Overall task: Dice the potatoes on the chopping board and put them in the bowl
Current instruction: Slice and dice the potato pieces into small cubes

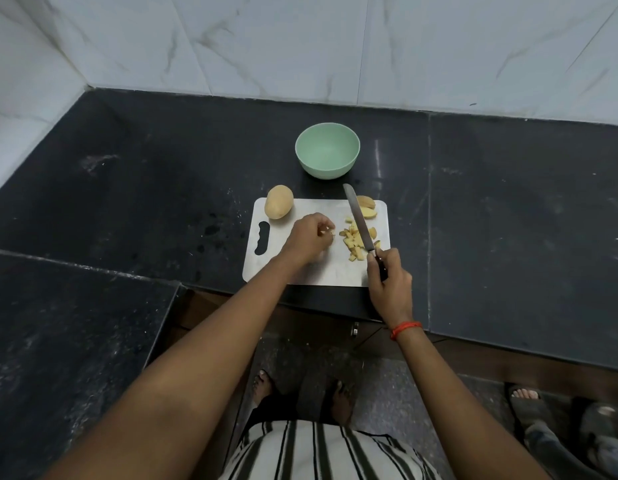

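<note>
Pale marble-veined wall (300, 43) fills the view from 9 to 3 o'clock, behind one black stone table (127, 188). At 6 o'clock is a striped shirt (318, 452), with two bare feet (262, 382) on the floor just beyond it.

One white board (332, 268) lies at the table's near edge, its handle slot at its 9 o'clock side. One mint bowl (321, 169) stands upright on the table at the board's 12 o'clock, near it but apart.

The left hand (309, 239) rests on the middle of the board with its fingers curled together. It seems to pinch a small pale bit (326, 232) at the fingertips, though this is too small to be sure. The right hand (390, 282), at the board's 5 o'clock corner, is wrapped tight round the dark handle of one knife (358, 220). The blade points to 11 o'clock across the cut pieces, its tip past the board's far edge.

One whole potato (279, 201) sits on the board's 11 o'clock corner, overhanging it. Two wedges (368, 213) lie at the 1 o'clock corner. The dice (354, 244) form one loose heap at 3 o'clock of the left hand, too jumbled to count. One orange band (406, 330) circles the right wrist.
</note>
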A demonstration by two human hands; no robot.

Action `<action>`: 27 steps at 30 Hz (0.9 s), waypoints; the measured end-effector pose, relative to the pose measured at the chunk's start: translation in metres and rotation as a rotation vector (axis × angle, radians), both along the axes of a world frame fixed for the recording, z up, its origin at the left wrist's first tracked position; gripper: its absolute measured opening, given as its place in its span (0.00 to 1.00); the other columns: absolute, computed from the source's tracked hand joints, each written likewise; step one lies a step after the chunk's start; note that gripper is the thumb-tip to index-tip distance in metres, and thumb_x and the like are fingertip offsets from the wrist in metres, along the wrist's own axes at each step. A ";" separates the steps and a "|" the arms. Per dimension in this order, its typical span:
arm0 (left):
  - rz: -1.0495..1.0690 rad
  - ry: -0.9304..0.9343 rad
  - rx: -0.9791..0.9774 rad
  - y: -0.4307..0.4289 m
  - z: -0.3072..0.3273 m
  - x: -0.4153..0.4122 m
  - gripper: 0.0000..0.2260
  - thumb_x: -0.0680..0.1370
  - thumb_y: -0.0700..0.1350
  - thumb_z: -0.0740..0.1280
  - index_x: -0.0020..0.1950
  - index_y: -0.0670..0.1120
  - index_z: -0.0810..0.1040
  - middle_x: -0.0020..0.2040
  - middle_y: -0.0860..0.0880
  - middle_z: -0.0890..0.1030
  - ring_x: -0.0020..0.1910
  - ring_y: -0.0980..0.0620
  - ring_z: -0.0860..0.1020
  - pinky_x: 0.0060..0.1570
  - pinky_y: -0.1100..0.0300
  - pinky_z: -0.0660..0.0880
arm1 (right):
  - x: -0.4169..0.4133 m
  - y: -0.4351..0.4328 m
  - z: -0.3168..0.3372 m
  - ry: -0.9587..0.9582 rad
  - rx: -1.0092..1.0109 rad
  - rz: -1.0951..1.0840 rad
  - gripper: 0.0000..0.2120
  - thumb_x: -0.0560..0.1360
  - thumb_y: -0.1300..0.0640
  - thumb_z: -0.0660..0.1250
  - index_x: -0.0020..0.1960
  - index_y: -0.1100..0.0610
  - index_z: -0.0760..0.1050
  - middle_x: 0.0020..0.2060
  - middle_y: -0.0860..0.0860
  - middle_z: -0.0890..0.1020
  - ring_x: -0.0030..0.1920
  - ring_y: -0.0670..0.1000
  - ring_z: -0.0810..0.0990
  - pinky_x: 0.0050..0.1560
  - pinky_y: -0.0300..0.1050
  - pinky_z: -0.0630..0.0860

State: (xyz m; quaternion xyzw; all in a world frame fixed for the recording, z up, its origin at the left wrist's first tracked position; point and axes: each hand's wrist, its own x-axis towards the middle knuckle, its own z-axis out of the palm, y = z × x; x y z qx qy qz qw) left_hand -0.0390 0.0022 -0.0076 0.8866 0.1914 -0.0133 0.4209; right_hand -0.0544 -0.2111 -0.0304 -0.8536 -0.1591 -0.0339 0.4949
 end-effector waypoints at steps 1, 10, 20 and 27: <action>0.031 -0.023 -0.090 -0.004 0.003 -0.001 0.09 0.78 0.37 0.70 0.56 0.47 0.82 0.49 0.51 0.83 0.43 0.56 0.80 0.45 0.61 0.80 | 0.000 -0.001 0.001 -0.002 0.021 -0.009 0.07 0.83 0.56 0.64 0.48 0.51 0.67 0.31 0.42 0.72 0.30 0.43 0.73 0.27 0.31 0.61; 0.122 -0.226 -0.049 0.011 0.019 -0.014 0.14 0.76 0.35 0.66 0.50 0.53 0.86 0.53 0.56 0.83 0.47 0.59 0.79 0.47 0.73 0.73 | 0.002 -0.001 0.004 0.064 0.117 -0.040 0.09 0.83 0.56 0.64 0.46 0.55 0.66 0.30 0.44 0.71 0.29 0.43 0.71 0.27 0.32 0.62; 0.269 -0.023 -0.020 0.015 -0.005 -0.003 0.16 0.80 0.32 0.62 0.67 0.39 0.78 0.62 0.45 0.81 0.55 0.55 0.77 0.56 0.65 0.73 | 0.019 -0.009 -0.008 0.342 0.496 -0.135 0.07 0.82 0.50 0.62 0.45 0.50 0.69 0.30 0.57 0.72 0.28 0.53 0.68 0.31 0.45 0.68; 0.069 0.033 -0.015 -0.026 -0.001 0.013 0.15 0.78 0.36 0.66 0.64 0.44 0.82 0.56 0.48 0.83 0.49 0.56 0.78 0.44 0.73 0.70 | 0.022 -0.010 -0.007 0.382 0.537 -0.100 0.07 0.83 0.53 0.62 0.46 0.50 0.70 0.30 0.56 0.74 0.26 0.52 0.68 0.26 0.43 0.65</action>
